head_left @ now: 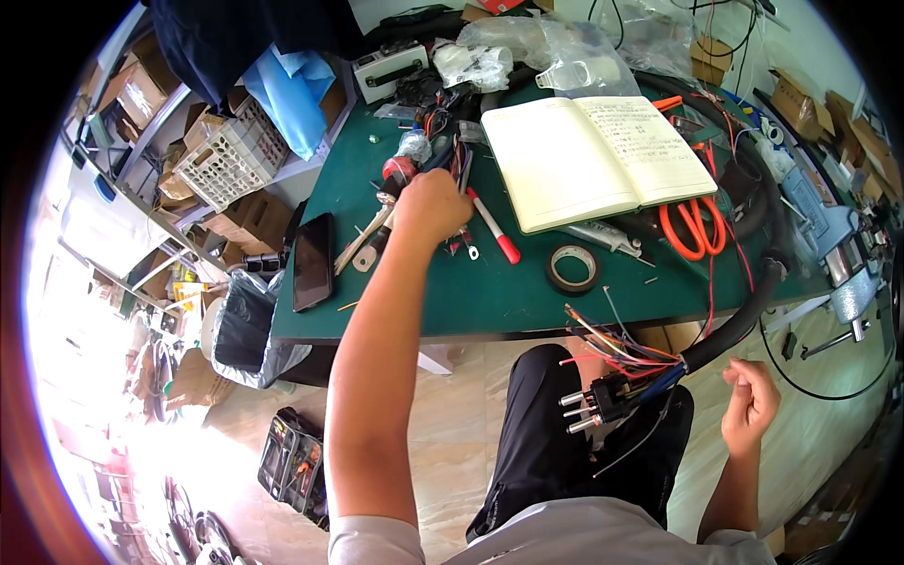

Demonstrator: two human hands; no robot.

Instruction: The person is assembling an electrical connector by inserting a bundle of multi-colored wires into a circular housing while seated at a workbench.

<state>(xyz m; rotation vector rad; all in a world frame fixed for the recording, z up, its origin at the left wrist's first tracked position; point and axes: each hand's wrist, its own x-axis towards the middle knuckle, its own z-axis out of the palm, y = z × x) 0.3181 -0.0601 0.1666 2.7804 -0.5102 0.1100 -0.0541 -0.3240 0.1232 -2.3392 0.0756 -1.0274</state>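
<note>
My left hand (433, 209) reaches over the green table into a cluster of tools and wires, its back toward me. The fingers are curled down, and what they hold, if anything, is hidden. Close by lie a red round roll (399, 169), pale-handled tools (363, 247) and a red-and-white marker (492, 224). Over my lap hangs a thick black cable (744, 315), its end split into many coloured wires (617, 348). At that end is a black connector (612, 400) with metal pins. My right hand (750, 403) is beside it, apart from the cable, fingers curled in with nothing visible in them.
An open notebook (598, 165) lies on the table (424, 306), with black tape (573, 270) before it. A phone (314, 262) rests at the left edge. Orange cable loops (692, 231) are at right, near a blue vise (833, 235). A lined bin (247, 325) stands left.
</note>
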